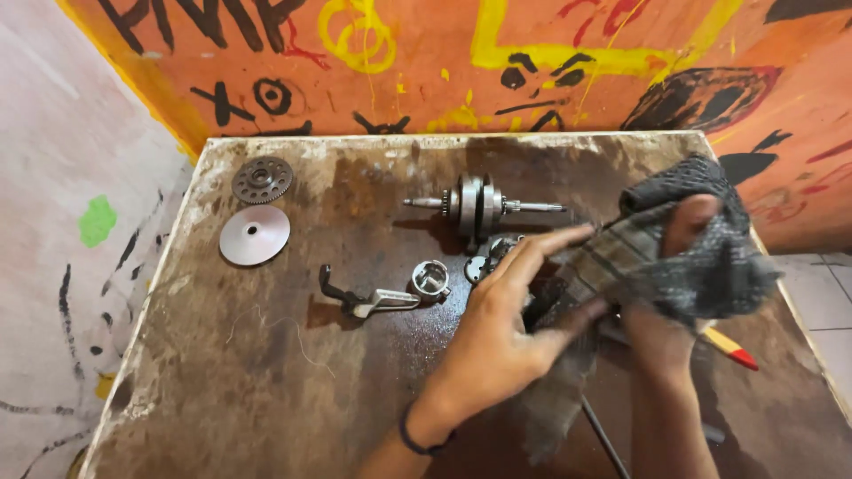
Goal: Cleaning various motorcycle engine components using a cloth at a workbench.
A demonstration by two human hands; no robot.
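My grey checked rag (683,257), silver metal disc (255,235), dark toothed gear (262,179), stained brown table (266,381), orange wall (426,98) with black-yellow graffiti.
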